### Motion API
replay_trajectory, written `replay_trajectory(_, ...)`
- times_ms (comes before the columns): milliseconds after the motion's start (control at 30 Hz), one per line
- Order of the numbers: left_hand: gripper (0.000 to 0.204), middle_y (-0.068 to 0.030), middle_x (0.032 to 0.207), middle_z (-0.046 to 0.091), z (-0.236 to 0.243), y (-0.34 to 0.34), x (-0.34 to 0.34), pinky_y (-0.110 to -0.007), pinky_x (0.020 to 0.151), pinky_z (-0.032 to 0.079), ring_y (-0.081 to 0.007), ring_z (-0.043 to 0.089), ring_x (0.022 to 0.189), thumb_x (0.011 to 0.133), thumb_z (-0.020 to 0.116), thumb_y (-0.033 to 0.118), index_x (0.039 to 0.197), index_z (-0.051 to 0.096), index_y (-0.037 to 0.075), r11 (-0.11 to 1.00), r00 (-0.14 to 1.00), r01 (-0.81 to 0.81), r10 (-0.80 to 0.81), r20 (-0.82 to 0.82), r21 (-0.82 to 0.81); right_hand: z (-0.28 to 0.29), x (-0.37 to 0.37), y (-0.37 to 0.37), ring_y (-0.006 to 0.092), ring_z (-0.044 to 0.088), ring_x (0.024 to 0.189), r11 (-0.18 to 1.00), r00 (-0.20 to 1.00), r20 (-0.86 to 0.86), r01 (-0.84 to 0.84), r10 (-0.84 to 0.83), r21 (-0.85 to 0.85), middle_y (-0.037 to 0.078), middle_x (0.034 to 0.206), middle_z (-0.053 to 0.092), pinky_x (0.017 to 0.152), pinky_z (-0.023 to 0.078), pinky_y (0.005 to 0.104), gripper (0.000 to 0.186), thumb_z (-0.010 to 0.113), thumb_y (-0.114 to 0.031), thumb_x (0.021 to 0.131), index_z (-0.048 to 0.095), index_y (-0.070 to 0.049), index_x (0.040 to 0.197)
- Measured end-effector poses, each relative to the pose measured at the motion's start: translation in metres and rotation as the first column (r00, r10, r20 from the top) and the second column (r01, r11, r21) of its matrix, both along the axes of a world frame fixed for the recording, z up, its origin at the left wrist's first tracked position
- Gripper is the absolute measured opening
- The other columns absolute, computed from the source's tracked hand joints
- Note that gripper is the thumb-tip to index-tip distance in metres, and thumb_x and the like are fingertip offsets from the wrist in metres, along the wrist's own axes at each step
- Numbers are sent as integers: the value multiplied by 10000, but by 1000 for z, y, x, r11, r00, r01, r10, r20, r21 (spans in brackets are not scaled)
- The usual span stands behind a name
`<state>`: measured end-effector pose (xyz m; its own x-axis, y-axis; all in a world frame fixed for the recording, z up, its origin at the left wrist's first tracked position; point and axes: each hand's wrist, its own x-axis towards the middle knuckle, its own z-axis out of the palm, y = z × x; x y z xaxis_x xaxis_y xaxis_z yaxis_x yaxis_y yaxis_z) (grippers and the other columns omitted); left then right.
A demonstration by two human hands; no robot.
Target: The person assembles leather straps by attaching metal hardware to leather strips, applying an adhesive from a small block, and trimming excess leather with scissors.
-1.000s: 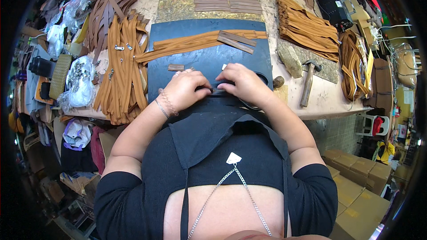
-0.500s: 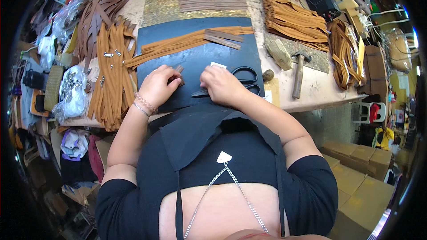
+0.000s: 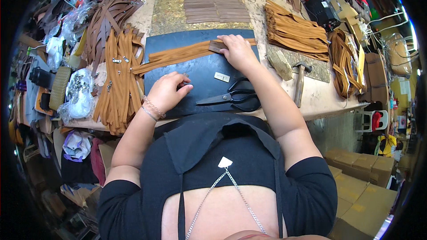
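My left hand (image 3: pixel 169 92) is curled over the left part of the dark blue mat (image 3: pixel 200 73). Its thumb and fingers close on a small brown strip (image 3: pixel 187 79), mostly hidden. Farther up the mat my right hand (image 3: pixel 239 52) has its fingers on short brown leather strips (image 3: pixel 216 46), which lie across long tan zipper tapes (image 3: pixel 178 55). Black-handled scissors (image 3: pixel 227 98) rest on the mat nearer me, blades apart from both hands, pointing left. Just above them is a small white label (image 3: pixel 222 77).
Tan zippers with metal pulls (image 3: pixel 118 84) hang over the table edge at left. Rows of brown strips (image 3: pixel 215 4) lie on a board behind the mat. To the right are a tan zipper bundle (image 3: pixel 296 29), a wooden block (image 3: pixel 280 64) and a hammer (image 3: pixel 300 84).
My right hand has moved from beside the scissors up and away to the short brown strips, uncovering the scissors. My left hand stays low on the mat, its fingers still curled.
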<state>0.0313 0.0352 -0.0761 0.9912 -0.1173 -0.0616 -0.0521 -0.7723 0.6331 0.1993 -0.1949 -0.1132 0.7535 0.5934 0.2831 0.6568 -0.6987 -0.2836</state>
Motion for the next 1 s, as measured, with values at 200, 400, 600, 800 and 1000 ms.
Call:
replay_trajectory(200,289,-81,899,664,0,-4,8,-305,782,508,-187,625,812,885,709,266,1050,691,30,969,990,-112,89,-114,-222,26,-20,14,213,611,908,959,959,-262,-31,107,280,54,941,644,833,477,356,216,688,-128,870,672,-83,1080)
replay_trajectory(400,94,81,824,576,-2,-23,24,-203,649,429,-19,500,757,926,700,124,951,641,55,436,977,-181,185,-108,-881,57,-76,9,96,610,824,697,577,-667,221,471,683,23,905,645,760,509,258,125,645,-41,923,625,-13,1044)
replay_trajectory(600,79,21,847,637,7,-7,20,-213,675,480,-51,573,739,934,683,124,936,631,64,480,959,-254,235,-156,-839,75,-76,-15,93,576,830,376,602,-582,445,546,813,15,894,591,774,479,234,238,617,-17,932,556,-52,1160)
replay_trajectory(800,113,-28,859,671,26,-31,9,-222,685,517,-101,650,749,922,699,122,985,630,58,305,946,-301,219,-241,-904,62,-103,17,86,565,821,544,576,-615,320,538,776,8,901,544,762,497,245,332,687,-20,894,527,-94,1175)
replay_trajectory(1000,140,-40,979,668,28,-35,3,-262,758,551,-99,642,864,906,710,75,1008,624,31,298,973,-174,198,-117,-939,65,-113,23,172,661,858,460,464,-630,435,623,774,66,1033,536,719,602,329,332,649,-46,933,493,-64,1225)
